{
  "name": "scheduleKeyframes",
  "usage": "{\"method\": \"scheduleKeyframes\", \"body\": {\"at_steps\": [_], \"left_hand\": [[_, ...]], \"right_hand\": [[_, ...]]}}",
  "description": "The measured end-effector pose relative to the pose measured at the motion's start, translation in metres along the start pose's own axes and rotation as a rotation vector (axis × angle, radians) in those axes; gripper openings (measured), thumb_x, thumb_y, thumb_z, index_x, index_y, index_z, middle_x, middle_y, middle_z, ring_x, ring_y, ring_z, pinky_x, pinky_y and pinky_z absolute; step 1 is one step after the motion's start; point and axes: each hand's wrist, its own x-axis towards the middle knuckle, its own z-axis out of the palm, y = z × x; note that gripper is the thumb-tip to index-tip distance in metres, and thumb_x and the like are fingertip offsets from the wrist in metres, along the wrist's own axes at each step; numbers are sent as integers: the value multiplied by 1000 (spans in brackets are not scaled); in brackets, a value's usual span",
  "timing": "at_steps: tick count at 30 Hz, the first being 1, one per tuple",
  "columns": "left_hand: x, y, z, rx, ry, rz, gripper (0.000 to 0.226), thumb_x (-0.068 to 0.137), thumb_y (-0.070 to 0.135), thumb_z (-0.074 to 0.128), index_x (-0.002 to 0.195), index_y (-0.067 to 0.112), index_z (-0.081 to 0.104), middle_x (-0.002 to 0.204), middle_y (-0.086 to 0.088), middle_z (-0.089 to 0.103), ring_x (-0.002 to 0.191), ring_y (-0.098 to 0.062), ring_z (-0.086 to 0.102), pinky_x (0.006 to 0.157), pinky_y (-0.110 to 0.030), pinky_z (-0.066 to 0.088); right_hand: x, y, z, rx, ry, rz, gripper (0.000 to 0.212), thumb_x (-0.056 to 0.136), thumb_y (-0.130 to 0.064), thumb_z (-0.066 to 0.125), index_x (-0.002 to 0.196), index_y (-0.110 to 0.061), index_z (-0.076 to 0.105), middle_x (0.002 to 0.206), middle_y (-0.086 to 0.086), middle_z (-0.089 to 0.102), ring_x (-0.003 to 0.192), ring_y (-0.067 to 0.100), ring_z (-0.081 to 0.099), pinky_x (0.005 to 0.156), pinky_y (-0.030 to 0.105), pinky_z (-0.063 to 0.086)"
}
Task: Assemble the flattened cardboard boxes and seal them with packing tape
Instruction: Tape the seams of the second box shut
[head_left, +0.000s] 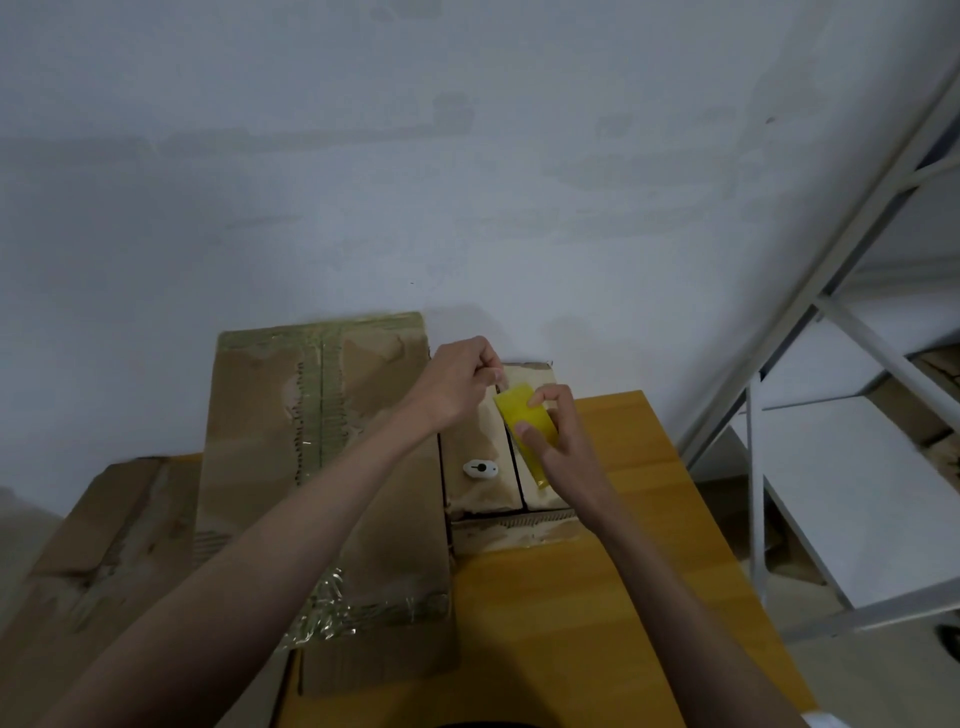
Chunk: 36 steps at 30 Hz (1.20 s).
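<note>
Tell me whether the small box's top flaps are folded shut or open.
Folded shut: the small box's two flaps lie flat, meeting at a centre seam.

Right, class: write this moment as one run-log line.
left hand: pinches tape end | right hand: grips tape roll | small box: flaps closed, seam untaped

Tape roll (522, 415): yellow, translucent plastic film, showing a slight sheen. Small box (483, 483): brown cardboard, matt, its top paper layer looking torn and rough in pale patches. Large box (322, 467): matt brown cardboard, scuffed, carrying wrinkled glossy clear tape strips (332, 613) that are catching the light. Table (597, 613): wood-look top, smooth, giving a soft satin finish. Shelf rack (841, 332): painted metal, pale grey, smooth. Wall (363, 156): matt plaster, blotchy. White tag (480, 469): smooth plastic.
</note>
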Motion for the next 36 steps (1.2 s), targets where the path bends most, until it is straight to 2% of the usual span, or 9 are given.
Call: {"method": "scheduleKeyframes", "body": {"at_steps": [4,9,11,13,16,18,23,31,36], "left_hand": [[10,-6,16,68,-102,-68,17,98,11,56,83,20,56,82,18,55,77,-2,50,59,-14,34],[15,-4,46,118,-283,-118,18,95,13,63,79,12,56,83,-8,56,79,-17,51,70,-29,40],[11,-2,62,110,-327,-128,17,95,11,63,81,12,53,83,-10,53,78,-19,51,70,-29,41],[5,1,78,133,-322,-142,12,94,11,64,93,10,53,87,-10,59,79,-24,57,71,-32,47],[-3,3,94,191,-318,-132,48,90,16,72,128,12,43,107,-13,64,95,-29,61,84,-47,53],[-5,1,96,244,-299,-124,55,90,23,72,136,15,42,121,-11,57,110,-29,55,92,-46,49],[-6,-16,79,320,-198,-85,30,97,36,61,118,16,57,123,-6,55,115,-25,51,94,-41,46],[-12,-48,41,323,-62,32,16,97,31,57,107,21,63,118,1,58,116,-20,51,100,-41,44],[-12,-45,34,280,32,147,9,96,23,59,100,21,66,104,6,57,109,-18,51,95,-36,45]], "right_hand": [[-3,6,-3,-14,-20,-7,25,98,-15,58,114,-21,40,97,16,56,70,40,49,57,54,46],[-13,28,-16,-97,-79,-12,28,99,-25,60,116,-22,39,88,14,57,62,32,48,52,47,43],[-22,40,-23,-97,-90,22,29,99,-26,60,117,-23,38,89,17,59,62,39,50,52,51,43],[-32,52,-28,-105,-98,52,31,98,-30,60,117,-26,36,93,21,61,66,45,52,53,55,44],[-43,72,-33,-119,-92,132,45,95,-28,66,123,-31,30,93,21,65,68,45,55,55,55,45],[-43,85,-34,-115,-83,195,63,90,-18,71,127,-34,23,90,18,67,64,38,57,53,53,45],[-26,112,-15,-384,12,114,65,85,-10,75,131,-25,32,116,17,61,94,34,62,65,50,52],[7,152,11,-861,-41,165,54,82,-2,69,125,-18,39,113,7,64,108,30,59,103,45,36],[11,157,13,-958,-99,164,53,86,-6,67,130,-16,38,113,6,64,108,28,58,107,45,35]]}}
